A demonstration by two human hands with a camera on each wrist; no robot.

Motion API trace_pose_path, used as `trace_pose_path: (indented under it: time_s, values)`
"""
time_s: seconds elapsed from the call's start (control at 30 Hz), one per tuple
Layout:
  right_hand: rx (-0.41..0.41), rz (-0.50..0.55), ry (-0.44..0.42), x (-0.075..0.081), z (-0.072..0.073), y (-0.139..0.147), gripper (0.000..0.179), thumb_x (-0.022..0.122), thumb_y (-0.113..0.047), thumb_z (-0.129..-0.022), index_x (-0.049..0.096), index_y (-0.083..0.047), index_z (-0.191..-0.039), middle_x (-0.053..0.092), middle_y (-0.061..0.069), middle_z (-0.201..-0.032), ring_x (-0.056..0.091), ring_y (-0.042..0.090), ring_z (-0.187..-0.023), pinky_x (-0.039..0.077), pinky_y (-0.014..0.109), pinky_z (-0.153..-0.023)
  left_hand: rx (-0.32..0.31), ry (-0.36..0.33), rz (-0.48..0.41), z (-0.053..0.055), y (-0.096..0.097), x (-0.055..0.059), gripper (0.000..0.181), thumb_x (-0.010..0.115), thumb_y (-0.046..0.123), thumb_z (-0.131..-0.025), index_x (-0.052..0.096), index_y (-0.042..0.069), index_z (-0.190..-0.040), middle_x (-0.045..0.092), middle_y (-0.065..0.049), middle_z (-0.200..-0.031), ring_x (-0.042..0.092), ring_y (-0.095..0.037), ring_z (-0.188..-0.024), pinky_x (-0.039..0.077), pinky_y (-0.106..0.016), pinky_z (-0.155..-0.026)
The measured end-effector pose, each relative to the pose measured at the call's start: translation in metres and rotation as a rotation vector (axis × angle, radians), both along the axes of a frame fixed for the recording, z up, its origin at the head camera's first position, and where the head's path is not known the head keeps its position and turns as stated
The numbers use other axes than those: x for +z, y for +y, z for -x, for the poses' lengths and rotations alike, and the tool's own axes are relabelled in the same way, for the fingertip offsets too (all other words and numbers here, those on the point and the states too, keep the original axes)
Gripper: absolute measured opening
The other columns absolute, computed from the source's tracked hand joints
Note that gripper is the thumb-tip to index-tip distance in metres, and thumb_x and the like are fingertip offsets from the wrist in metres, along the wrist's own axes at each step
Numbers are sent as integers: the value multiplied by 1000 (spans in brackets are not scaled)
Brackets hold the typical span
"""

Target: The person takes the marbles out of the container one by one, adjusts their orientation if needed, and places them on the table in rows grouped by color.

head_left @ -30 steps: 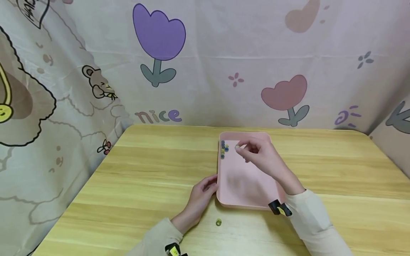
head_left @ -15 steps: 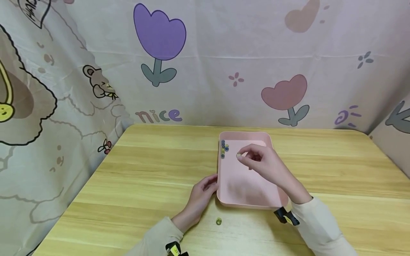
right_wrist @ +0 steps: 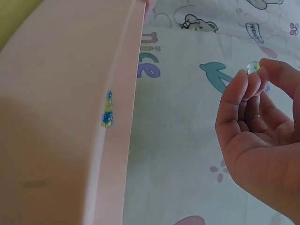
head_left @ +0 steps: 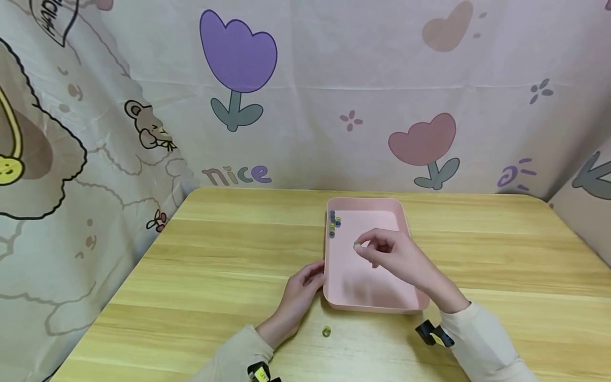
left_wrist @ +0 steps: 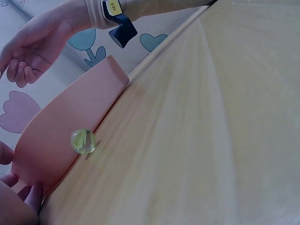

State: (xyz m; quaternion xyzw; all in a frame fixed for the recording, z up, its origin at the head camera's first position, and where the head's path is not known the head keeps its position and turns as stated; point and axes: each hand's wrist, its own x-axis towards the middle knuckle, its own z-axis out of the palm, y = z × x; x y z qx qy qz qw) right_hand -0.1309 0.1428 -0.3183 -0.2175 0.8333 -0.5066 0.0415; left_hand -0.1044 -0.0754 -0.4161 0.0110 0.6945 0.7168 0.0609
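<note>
Pinching a small clear marble (right_wrist: 253,67) with a yellowish tint between thumb and fingertips, the right hand (head_left: 393,255) hangs over the pink tray (head_left: 350,278), its remaining fingers curled in toward the palm. Compared with a second ago, those fingertips have drawn back toward the wearer: they were level with the cluster of marbles (head_left: 332,226) near the far end, and now sit closer to the middle of the tray, with the grasp on the marble unchanged. The cluster, blue and yellow pieces along the left wall, now lies beyond and to the left of the right fingertips, apart from them, and looks the same as in the earlier frames.

The left hand (head_left: 298,297) has stayed where it was, its fingers loosely bent and touching the outside of the tray's left wall; how far they reach underneath I cannot tell. A single yellow-green marble (head_left: 326,331) rests on the wooden table (head_left: 215,260), nearer the wearer than the left fingertips and just right of that wrist, in the same place as before. Neither hand touches it.
</note>
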Motion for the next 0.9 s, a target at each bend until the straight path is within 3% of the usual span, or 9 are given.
trace_pose_path:
  time_s: [0.37,0.6,0.9]
  values:
    - [53,10,37,0,-13,-8,13,67,-18,-92,69,-8,-100,58,0,-67,55,20,-60,45,23,-54,0,6,-19,-1,0,0,41,56,9,-96,52,-7,-133,58,-19,-126,55,-28,-116,48,-30,-96]
    - [53,-21,77,-10,-24,-8,10,68,-19,-91,68,-12,-97,57,-5,-66,49,7,-56,41,21,-50,5,2,-2,-3,0,1,41,57,9,-96,52,-6,-133,58,-19,-127,54,-28,-118,47,-32,-98]
    - [86,-6,53,-16,-33,-8,11,67,-20,-92,68,-11,-97,55,-7,-66,48,5,-55,41,20,-50,-4,23,-11,-3,0,2,41,56,9,-96,51,-8,-132,57,-21,-128,54,-30,-118,47,-31,-97]
